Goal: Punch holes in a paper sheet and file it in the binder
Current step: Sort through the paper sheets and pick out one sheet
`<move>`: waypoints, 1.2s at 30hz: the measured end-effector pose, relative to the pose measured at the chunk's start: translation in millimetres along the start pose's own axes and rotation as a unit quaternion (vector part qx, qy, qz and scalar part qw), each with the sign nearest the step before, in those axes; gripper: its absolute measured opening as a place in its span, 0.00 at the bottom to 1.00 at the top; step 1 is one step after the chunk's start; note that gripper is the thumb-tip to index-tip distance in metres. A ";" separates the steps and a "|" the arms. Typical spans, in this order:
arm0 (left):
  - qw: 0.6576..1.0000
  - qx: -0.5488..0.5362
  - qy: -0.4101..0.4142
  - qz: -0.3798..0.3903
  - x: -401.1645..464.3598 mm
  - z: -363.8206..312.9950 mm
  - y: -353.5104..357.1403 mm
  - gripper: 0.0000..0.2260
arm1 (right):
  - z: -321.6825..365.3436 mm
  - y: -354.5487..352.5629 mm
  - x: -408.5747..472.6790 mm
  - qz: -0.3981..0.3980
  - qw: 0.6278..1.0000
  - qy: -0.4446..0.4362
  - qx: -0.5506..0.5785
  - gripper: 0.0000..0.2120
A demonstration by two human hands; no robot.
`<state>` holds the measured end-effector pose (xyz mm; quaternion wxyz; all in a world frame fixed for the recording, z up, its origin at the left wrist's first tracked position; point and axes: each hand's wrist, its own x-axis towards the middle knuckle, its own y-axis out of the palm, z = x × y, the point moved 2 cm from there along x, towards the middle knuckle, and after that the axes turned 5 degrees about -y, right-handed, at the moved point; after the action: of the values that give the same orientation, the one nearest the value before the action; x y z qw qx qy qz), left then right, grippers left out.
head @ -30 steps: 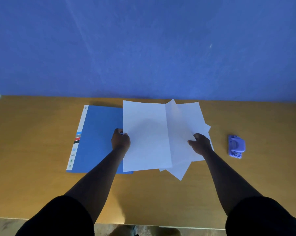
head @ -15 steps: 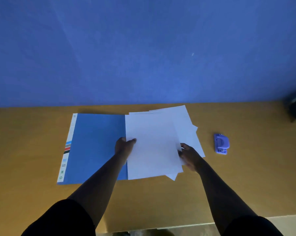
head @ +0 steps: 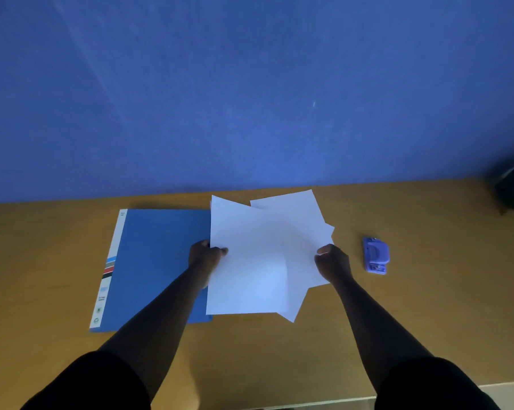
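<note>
Smooth wooden table (head: 427, 306) — both hands, left hand (head: 204, 257) and right hand (head: 332, 260), pinch fanned white paper sheets (head: 258, 261) between them — flat blue binder (head: 158, 261) beside the left, rounded hole punch (head: 376, 255) beyond the right.

We read this as office or study desk: wooden desk (head: 397, 321) against plain blue wall (head: 249, 84), blue binder (head: 161, 261), loose white paper sheets (head: 258, 261), small purple hole punch (head: 376, 255) on it. We see only stationery.

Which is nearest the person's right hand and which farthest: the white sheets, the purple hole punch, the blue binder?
1. White sheets: in the right hand's grip.
2. Hole punch: just to its right, apart.
3. Binder: far left, beyond the sheets.
</note>
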<state>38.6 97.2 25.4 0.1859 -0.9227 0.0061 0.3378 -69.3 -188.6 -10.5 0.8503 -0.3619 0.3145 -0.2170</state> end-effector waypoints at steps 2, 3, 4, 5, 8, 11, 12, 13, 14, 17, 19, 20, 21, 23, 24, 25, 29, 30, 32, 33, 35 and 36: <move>1.000 0.019 0.010 -0.007 -0.2 -2.5 1.8 0.07 | -3.6 -0.5 8.1 -0.045 0.997 -0.014 -0.062 0.17; 0.999 0.033 0.016 -0.012 0.7 -2.6 2.5 0.06 | -4.3 -0.2 10.9 -0.055 0.994 -0.005 -0.092 0.21; 0.999 0.047 0.020 -0.019 2.5 -2.0 2.7 0.07 | -4.4 -0.3 12.8 -0.053 0.991 0.008 -0.122 0.25; 0.998 0.060 0.026 -0.027 3.0 -2.0 3.2 0.07 | -6.0 1.2 15.7 -0.043 0.989 0.020 -0.142 0.29; 0.994 0.085 0.043 -0.050 2.8 -3.8 3.4 0.10 | -8.8 3.7 19.8 -0.023 0.986 0.038 -0.159 0.35; 0.993 0.087 0.057 -0.061 1.0 -5.5 4.1 0.11 | -12.9 1.7 24.0 -0.024 0.989 0.054 -0.133 0.38; 0.993 0.083 0.058 -0.061 0.8 -5.9 4.3 0.12 | -14.4 0.2 25.3 -0.023 0.991 0.058 -0.118 0.37; 0.994 0.076 0.059 -0.060 0.7 -6.4 5.2 0.13 | -16.9 -1.0 27.8 -0.024 0.993 0.058 -0.101 0.36; 0.994 0.070 0.058 -0.059 0.6 -6.6 5.5 0.13 | -19.1 -2.6 29.2 -0.027 0.995 0.052 -0.085 0.32; 0.996 0.056 0.049 -0.055 0.1 -7.5 6.1 0.13 | -23.9 -6.2 31.5 -0.022 0.998 0.006 -0.051 0.19; 0.995 0.062 0.053 -0.052 0.2 -7.2 4.9 0.13 | -24.1 -9.9 28.8 -0.021 1.000 -0.011 -0.009 0.15; 0.994 0.072 0.057 -0.052 -0.8 -7.2 4.1 0.13 | -23.8 -12.4 26.3 -0.020 1.000 -0.016 0.014 0.14; 0.993 0.081 0.062 -0.050 -2.0 -7.8 2.8 0.13 | -22.6 -14.9 24.1 -0.023 0.999 -0.022 0.032 0.13; 0.993 0.090 0.068 -0.043 -3.1 -7.4 1.3 0.14 | -20.6 -20.3 20.3 -0.030 0.998 -0.037 0.047 0.13; 0.992 0.093 0.069 -0.042 -4.0 -7.3 -0.1 0.14 | -19.2 -23.3 18.7 -0.038 0.997 -0.044 0.047 0.13; 0.992 0.096 0.071 -0.044 -4.7 -7.4 -2.9 0.15 | -17.4 -26.6 16.9 -0.047 0.996 -0.051 0.047 0.13; 0.983 0.110 0.134 -0.057 -4.4 -4.0 -20.7 0.30 | -10.6 -41.9 9.1 -0.075 0.993 -0.073 0.053 0.12; 0.979 0.128 0.149 -0.054 -5.0 -3.5 -25.0 0.35 | -8.4 -45.5 6.8 -0.081 0.992 -0.075 0.058 0.12; 0.974 0.164 0.151 -0.042 -3.8 -3.5 -32.4 0.37 | -1.0 -53.6 1.2 -0.096 0.990 -0.069 0.080 0.11; 0.975 0.171 0.142 -0.030 -2.2 -3.1 -34.1 0.34 | 2.6 -57.1 -1.4 -0.101 0.989 -0.063 0.090 0.12; 0.979 0.159 0.129 -0.001 1.6 -0.9 -37.4 0.27 | 9.8 -61.7 -6.1 -0.102 0.988 -0.060 0.103 0.13; 0.981 0.148 0.123 0.005 3.1 0.2 -37.7 0.25 | 12.6 -63.3 -7.7 -0.095 0.988 -0.062 0.108 0.13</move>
<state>46.0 132.7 36.0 0.3163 -0.9195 0.0829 0.2180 -75.0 -218.7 46.8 0.8778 -0.3085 0.2002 -0.3071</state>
